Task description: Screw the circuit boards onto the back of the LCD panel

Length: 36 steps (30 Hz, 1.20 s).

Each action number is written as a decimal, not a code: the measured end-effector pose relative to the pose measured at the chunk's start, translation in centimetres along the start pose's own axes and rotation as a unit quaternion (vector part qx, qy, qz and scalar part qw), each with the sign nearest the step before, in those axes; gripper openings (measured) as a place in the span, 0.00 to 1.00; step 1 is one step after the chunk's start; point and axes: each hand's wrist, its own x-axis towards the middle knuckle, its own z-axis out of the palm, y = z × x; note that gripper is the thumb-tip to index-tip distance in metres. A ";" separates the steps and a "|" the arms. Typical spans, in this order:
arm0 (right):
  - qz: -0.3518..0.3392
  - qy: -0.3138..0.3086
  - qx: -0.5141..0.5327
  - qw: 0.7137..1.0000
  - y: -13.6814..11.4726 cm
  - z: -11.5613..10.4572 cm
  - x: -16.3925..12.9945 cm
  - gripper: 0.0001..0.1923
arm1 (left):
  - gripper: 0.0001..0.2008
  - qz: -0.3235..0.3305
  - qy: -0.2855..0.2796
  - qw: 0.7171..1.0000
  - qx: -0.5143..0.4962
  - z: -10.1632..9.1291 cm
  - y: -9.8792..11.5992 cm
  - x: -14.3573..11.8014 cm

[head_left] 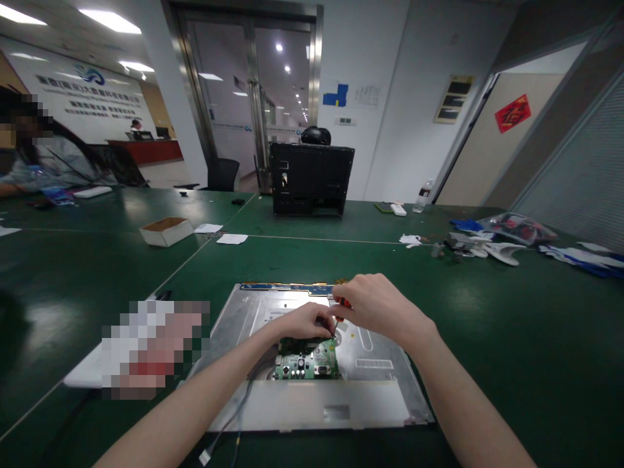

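Note:
A metal-backed display panel (385, 396) lies flat on the green table in front of me. A green circuit board (307, 361) sits near its middle. My right hand (373, 302) is closed around a screwdriver with a red and black handle (343, 304), its shaft pointing down to the board's upper right corner. Beside that tip, my left hand (309, 320) rests over the board's top edge, fingers bent together; whatever they pinch is hidden. A narrow blue circuit strip (283, 287) runs along the panel's far edge. Loose cables (238, 406) trail off the near left side.
A black monitor housing (312, 179) stands upright across the table. An open white box (166, 232) is at left, with paper scraps (232, 239) nearby. Plastic bags (519, 227) and small parts lie at right, near a bottle (423, 196). Another person (53, 156) sits far left.

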 end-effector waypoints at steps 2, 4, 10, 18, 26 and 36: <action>-0.010 0.002 0.012 1.000 0.0 -0.1 -0.2 0.10 | 0.07 0.004 0.007 1.000 0.009 0.0 -0.1 0.0; -0.033 0.011 0.033 0.999 0.0 -0.2 -0.4 0.08 | 0.06 0.006 0.015 1.000 0.021 0.1 -0.3 0.1; -0.023 0.022 0.038 0.999 0.1 0.0 -0.1 0.07 | 0.05 0.003 0.008 1.000 0.023 0.0 -0.2 0.1; 0.000 0.010 0.038 0.999 0.1 -0.1 -0.2 0.09 | 0.06 -0.001 0.005 1.000 0.008 0.0 -0.1 0.1; -0.008 0.007 0.038 0.999 0.1 -0.1 -0.1 0.08 | 0.05 -0.005 0.008 1.000 0.024 0.0 -0.3 0.1; -0.018 0.008 0.053 0.998 0.3 -0.2 -0.4 0.08 | 0.06 0.001 0.003 1.000 0.030 0.0 -0.3 0.1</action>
